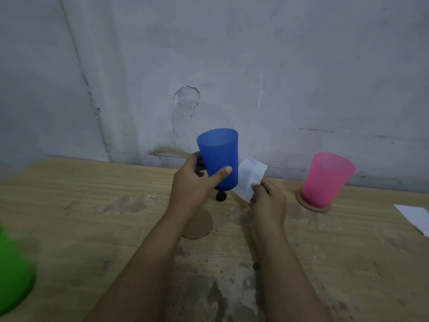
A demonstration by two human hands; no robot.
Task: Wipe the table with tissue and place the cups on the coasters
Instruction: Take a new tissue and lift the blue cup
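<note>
above the middle of the wooden table (69, 205), the left hand (192, 184) held the blue plastic cup (219, 156) off the surface, thumb pressed across its front and the other fingers curled round its far side. the cup was upright, tilted slightly, mouth up. just to its right, the right hand (267, 201) pinched a folded white tissue (250, 178) between thumb and fingers; the tissue stuck up and leaned toward the cup, close to it, though whether they touched could not be told. under the cup, a small dark object (221, 196) stood on the table; what it was could not be made out.

a bare round cardboard coaster (199, 226) lay on the table, partly hidden behind the left forearm. to the right, near the wall, the pink cup (326, 178) stood on a second cardboard coaster (312, 206), mouth up. at the lower left edge a green cup (12, 270) showed, blurred and cut off by the frame. at the right edge lay a white sheet (415, 217), only partly in view.

the tabletop was dusty, with pale smears left of the hands and dark stains near the lower middle. a grey plastered wall (255, 54) with a chipped patch rose behind the table.
</note>
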